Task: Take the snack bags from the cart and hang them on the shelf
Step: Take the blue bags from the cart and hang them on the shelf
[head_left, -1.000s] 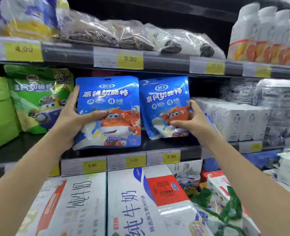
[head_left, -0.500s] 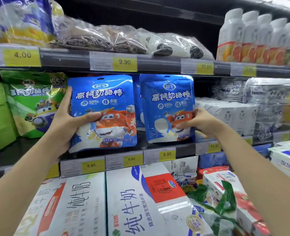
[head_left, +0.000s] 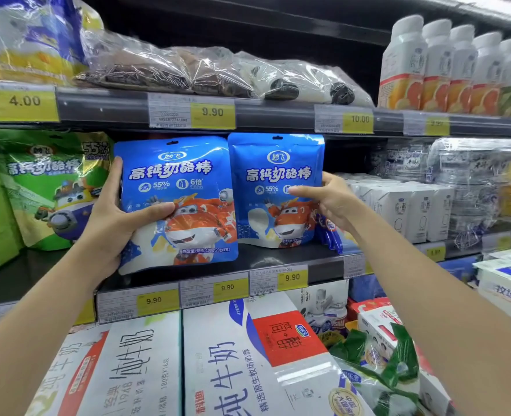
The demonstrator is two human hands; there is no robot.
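Two blue snack bags with a red cartoon plane are up at the middle shelf. My left hand (head_left: 119, 217) grips the left blue bag (head_left: 179, 175) by its left edge, thumb across the front, holding it in front of the shelf. My right hand (head_left: 329, 199) holds the right blue bag (head_left: 278, 163) by its right edge, its top just under the upper shelf rail (head_left: 278, 118). Whether that bag hangs on a hook is hidden. Another blue bag (head_left: 331, 232) leans behind my right hand.
Green snack bags (head_left: 47, 187) hang to the left. White milk cartons (head_left: 404, 211) stand to the right. Clear-wrapped packs (head_left: 212, 73) and bottles (head_left: 446, 67) fill the top shelf. Large milk boxes (head_left: 218, 361) and wrapped goods (head_left: 380, 355) lie below, under the price tags (head_left: 227, 288).
My right hand has lifted the right blue bag upward and shifted its grip from the bag's bottom to its right edge. The left bag stays held in about the same place.
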